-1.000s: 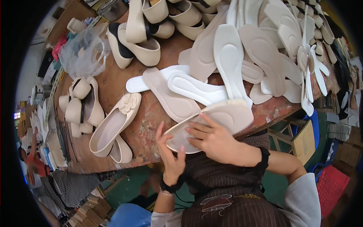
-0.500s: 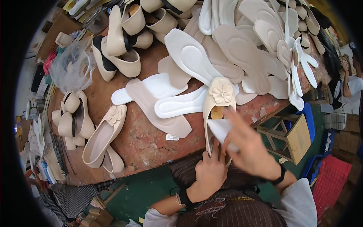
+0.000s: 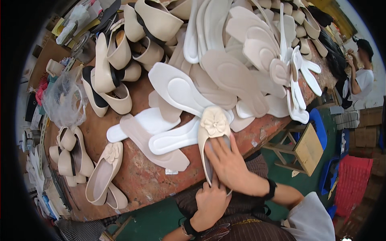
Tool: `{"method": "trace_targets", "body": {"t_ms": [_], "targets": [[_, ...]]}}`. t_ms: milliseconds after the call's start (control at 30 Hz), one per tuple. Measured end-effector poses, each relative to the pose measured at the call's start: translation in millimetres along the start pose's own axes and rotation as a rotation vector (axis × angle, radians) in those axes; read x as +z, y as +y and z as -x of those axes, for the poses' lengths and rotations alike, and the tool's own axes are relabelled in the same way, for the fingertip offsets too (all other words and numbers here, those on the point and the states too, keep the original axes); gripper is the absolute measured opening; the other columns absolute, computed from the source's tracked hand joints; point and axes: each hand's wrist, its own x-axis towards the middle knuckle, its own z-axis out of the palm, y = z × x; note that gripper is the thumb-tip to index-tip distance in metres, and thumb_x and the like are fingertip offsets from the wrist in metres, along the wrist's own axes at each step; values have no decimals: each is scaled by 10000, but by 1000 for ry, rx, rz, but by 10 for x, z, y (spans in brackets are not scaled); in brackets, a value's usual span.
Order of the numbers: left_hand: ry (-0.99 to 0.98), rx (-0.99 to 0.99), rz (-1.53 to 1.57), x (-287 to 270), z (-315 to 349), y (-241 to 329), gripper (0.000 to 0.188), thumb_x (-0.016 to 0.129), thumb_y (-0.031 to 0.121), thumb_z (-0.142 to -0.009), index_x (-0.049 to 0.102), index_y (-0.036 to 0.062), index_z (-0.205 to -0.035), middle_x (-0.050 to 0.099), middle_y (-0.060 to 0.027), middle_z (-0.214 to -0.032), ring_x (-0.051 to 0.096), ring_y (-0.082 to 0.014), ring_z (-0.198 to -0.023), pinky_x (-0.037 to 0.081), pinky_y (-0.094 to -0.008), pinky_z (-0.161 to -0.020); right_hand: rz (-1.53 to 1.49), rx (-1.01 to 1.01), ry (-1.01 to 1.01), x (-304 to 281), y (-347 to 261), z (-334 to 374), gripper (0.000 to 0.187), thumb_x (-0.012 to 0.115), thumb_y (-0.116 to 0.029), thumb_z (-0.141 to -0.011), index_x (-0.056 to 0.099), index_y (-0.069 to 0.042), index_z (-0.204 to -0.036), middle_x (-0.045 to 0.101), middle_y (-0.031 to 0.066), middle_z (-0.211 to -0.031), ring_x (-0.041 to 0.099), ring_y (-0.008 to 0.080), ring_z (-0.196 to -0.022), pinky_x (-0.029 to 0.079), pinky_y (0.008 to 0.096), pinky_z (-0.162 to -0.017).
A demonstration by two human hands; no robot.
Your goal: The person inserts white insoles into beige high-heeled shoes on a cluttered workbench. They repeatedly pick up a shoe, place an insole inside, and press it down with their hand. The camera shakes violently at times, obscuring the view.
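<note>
A beige slip-on shoe (image 3: 214, 123) with a fabric flower on its toe points away from me at the table's front edge. My left hand (image 3: 211, 205) grips its heel, the index finger reaching over the back rim. The stretched fingers of my right hand (image 3: 233, 170) lie inside the shoe, pressing toward the toe, their tips partly hidden under the upper. A greyish insole edge shows beside these fingers; most of it is covered. Beyond the toe lie a white insole (image 3: 183, 90) with a raised heel oval, another white insole (image 3: 173, 140), and a beige insole (image 3: 152, 142).
A large heap of beige insoles (image 3: 237, 82) covers the table's far side. Beige wedge shoes (image 3: 114, 86) are stacked at the back left, near a clear plastic bag (image 3: 64, 100). Flowered shoes (image 3: 104, 172) sit front left. A wooden stool (image 3: 307, 148) stands right; another person (image 3: 362, 80) is farther off.
The insole that my right hand held above the opening is now down inside the shoe, with that hand's fingers pushed in over it. My left hand stays at the heel. The view has shifted.
</note>
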Motion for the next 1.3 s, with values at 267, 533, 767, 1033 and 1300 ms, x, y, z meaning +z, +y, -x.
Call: {"method": "trace_targets", "body": {"t_ms": [267, 533, 767, 1033, 1300], "targets": [[40, 33, 15, -23, -25, 23, 385, 783, 316, -684, 723, 72, -975, 637, -159, -1178, 631, -260, -712, 536, -345, -561, -13, 94, -162, 57, 42, -274, 577, 547, -168, -812, 484, 49, -1343, 517, 217, -1316, 512, 343, -1211, 178, 567, -1155], [49, -8, 66, -42, -45, 19, 351, 793, 300, -668, 708, 24, -866, 640, -125, -953, 614, -273, -687, 537, -375, -562, -138, 33, -127, -105, 45, 66, 557, 557, -153, -793, 524, 101, -1288, 453, 252, -1418, 416, 346, -1356, 200, 539, -1160], [43, 9, 73, -39, -15, 0, 310, 774, 301, -703, 706, 42, -858, 621, -119, -909, 618, -278, -733, 521, -381, -549, -98, 56, -13, -4, -3, -58, 520, 580, -137, -783, 535, 94, -1246, 504, 256, -1316, 467, 353, -1280, 235, 581, -1127], [-5, 22, 123, -8, 11, -62, 325, 771, 313, -705, 741, 32, -866, 629, -149, -1014, 621, -314, -762, 543, -406, -616, -42, 63, -95, -80, -130, 187, 556, 551, -158, -816, 486, 77, -1316, 455, 319, -1342, 459, 410, -1282, 203, 565, -1152], [52, 16, 106, -6, 19, -24, 315, 768, 296, -706, 725, 60, -911, 623, -137, -938, 621, -346, -794, 530, -441, -652, 19, 109, -76, 41, -72, 23, 652, 519, -156, -819, 368, 221, -1329, 407, 439, -1332, 371, 526, -1324, 192, 561, -1158]]}}
